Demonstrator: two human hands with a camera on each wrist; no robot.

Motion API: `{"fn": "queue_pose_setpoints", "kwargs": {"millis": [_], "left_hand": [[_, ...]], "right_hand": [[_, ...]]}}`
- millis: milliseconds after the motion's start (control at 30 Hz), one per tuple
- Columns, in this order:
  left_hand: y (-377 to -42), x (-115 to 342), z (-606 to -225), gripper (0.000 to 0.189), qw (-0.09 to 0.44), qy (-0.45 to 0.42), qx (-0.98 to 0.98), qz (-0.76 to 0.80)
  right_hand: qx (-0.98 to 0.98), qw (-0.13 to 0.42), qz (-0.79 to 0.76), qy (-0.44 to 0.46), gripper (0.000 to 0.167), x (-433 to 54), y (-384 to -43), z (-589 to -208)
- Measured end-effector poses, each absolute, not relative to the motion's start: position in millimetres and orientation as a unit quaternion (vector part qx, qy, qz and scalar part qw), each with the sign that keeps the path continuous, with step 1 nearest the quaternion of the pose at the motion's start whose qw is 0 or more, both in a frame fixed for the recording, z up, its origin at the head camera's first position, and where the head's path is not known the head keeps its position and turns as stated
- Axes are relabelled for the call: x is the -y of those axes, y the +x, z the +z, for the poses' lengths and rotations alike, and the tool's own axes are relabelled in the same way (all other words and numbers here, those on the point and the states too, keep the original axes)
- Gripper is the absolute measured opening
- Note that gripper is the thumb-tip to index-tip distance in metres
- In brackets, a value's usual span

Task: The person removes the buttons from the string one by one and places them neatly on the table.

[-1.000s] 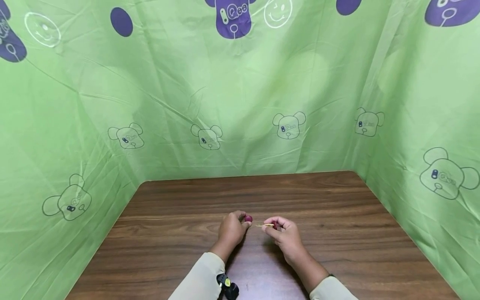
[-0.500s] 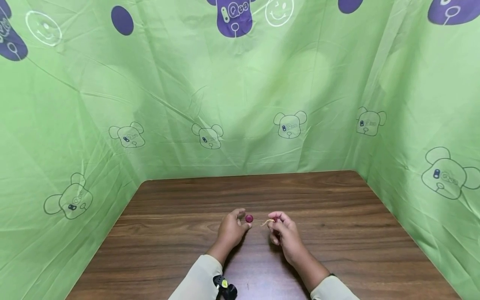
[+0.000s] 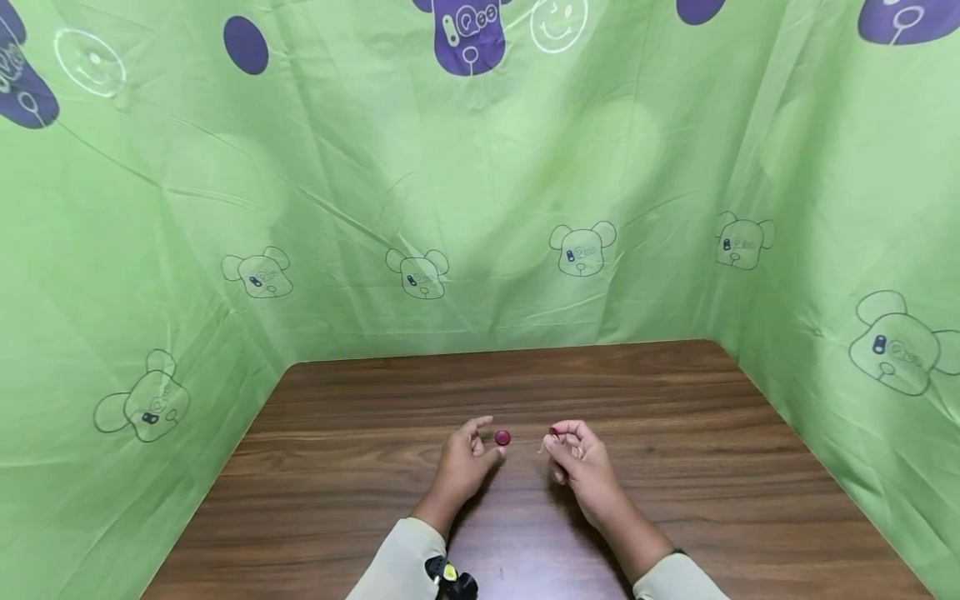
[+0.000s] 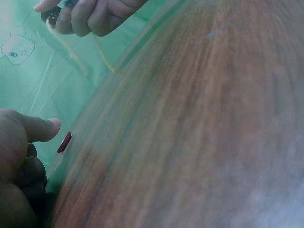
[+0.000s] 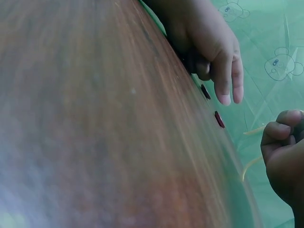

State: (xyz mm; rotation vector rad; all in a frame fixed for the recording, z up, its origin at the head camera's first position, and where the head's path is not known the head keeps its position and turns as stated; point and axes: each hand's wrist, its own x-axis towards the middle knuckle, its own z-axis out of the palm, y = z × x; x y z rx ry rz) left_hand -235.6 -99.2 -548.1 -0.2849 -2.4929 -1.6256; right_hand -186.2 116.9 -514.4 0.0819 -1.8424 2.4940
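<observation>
My left hand rests low over the table, thumb and forefinger spread apart. Just beyond their tips lies a small, round, dark red disc. To the right, my right hand pinches a small dark red piece between thumb and fingers. In the left wrist view this held piece looks dark and rounded, with a pale yellow string hanging from it in two strands. The curled fingers hide most of it. The right wrist view shows a second dark disc close by my left fingers.
A brown wood-grain table spreads under both hands. Green printed cloth rises behind it and along both sides. A black device with a yellow mark is strapped at the left sleeve.
The left fingers have let go of the red disc and spread apart. My right hand has drawn slightly right with the held piece, its string end pulling away from the left hand.
</observation>
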Motion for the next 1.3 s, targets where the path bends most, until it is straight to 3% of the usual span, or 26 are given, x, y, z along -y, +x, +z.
{"fn": "queue_pose_setpoints", "kwargs": {"millis": [833, 1300], "left_hand": [[-234, 98, -547, 0.048, 0.086, -0.109, 0.839, -0.527], [-233, 96, -548, 0.048, 0.089, -0.112, 0.833, -0.535]], "right_hand": [[0.631, -0.022, 0.774, 0.052, 0.045, -149, -186, -511], [0.646, -0.007, 0.763, 0.027, 0.043, -164, -172, -506]]}}
